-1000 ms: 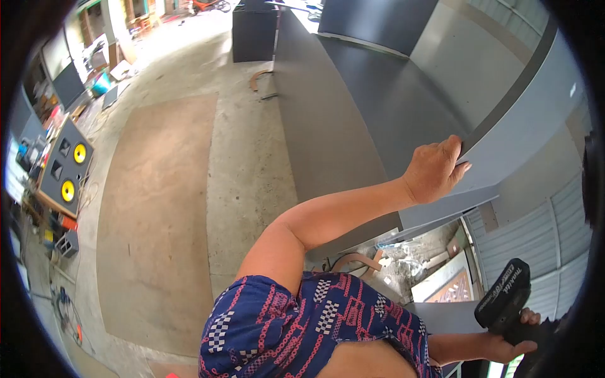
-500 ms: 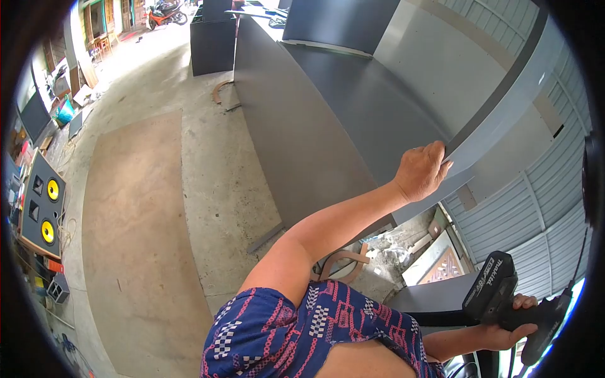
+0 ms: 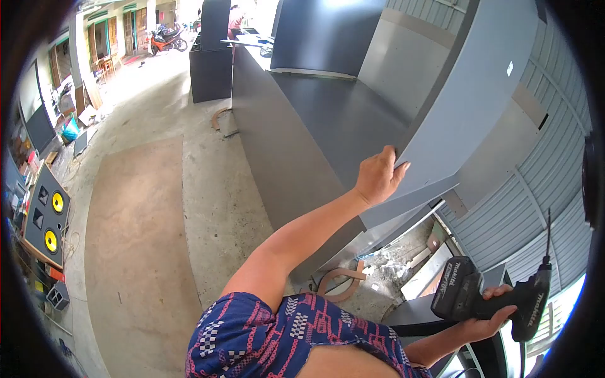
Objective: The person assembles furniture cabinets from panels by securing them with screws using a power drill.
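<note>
My left hand (image 3: 379, 175) grips the near edge of an upright grey panel (image 3: 466, 101), with the fingers wrapped round it. That panel stands at the near end of a long grey cabinet body (image 3: 283, 170). At the lower right, my right hand (image 3: 495, 313) is closed round the handle of a black cordless drill (image 3: 526, 305). The drill's long thin bit points upward, and its battery end is toward my body. The drill is apart from the panel.
A brown board (image 3: 135, 239) lies on the concrete floor to the left. A speaker box (image 3: 47, 217) with yellow cones stands at the far left. Curved wood pieces (image 3: 343, 283) lie below the cabinet end. A motorbike (image 3: 167, 41) is far back.
The view has shifted, and the panel edge with my left hand now appears further left. The drill has turned so its long bit shows pointing up.
</note>
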Available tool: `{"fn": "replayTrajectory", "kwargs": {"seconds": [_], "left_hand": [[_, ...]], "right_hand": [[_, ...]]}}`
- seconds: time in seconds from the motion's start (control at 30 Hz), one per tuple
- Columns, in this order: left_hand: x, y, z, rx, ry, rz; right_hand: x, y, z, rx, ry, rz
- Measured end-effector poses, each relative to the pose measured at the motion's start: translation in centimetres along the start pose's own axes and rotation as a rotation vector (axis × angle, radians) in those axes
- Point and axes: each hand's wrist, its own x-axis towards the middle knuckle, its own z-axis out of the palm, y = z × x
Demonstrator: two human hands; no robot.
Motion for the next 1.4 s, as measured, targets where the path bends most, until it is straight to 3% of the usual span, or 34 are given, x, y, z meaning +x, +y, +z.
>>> {"fn": "replayTrajectory", "kwargs": {"seconds": [0.23, 0.43, 0.53, 0.63, 0.73, 0.83, 1.03, 1.27, 1.4], "left_hand": [[1.0, -1.0, -0.1, 0.016, -0.083, -0.050], [-1.4, 1.1, -2.7, -0.002, -0.206, -0.192], [-3.3, 0.4, -5.1, -0.088, -0.044, -0.047], [-4.4, 0.3, -6.8, -0.221, -0.120, 0.026], [-4.9, -1.0, -8.8, -0.834, -0.634, -0.235], [-4.2, -3.3, -10.5, -1.441, -1.126, -0.622], [-2.8, -8.9, -19.1, -1.780, -1.148, -0.608], [-3.2, -15.2, -23.1, -1.925, -1.066, -1.117], [-5.0, -15.8, -21.9, -1.965, -1.184, -1.178]], "right_hand": [[-0.1, 2.2, 1.4, -0.102, -0.021, -0.002], [-0.9, 1.0, 2.7, -0.014, -0.186, -0.068], [-2.1, 0.5, 5.4, -0.017, -0.217, -0.062], [-2.7, 0.2, 8.6, -0.018, -0.202, -0.054], [-4.2, 0.5, 13.4, 0.004, -0.189, -0.066], [-6.0, 0.7, 20.1, -0.005, -0.159, -0.090], [-12.9, 3.8, 31.3, 0.007, -0.224, -0.052], [-15.3, 6.9, 39.6, -0.039, -0.211, 0.143], [-15.3, 6.9, 40.8, -0.214, -0.227, 0.188]]}}
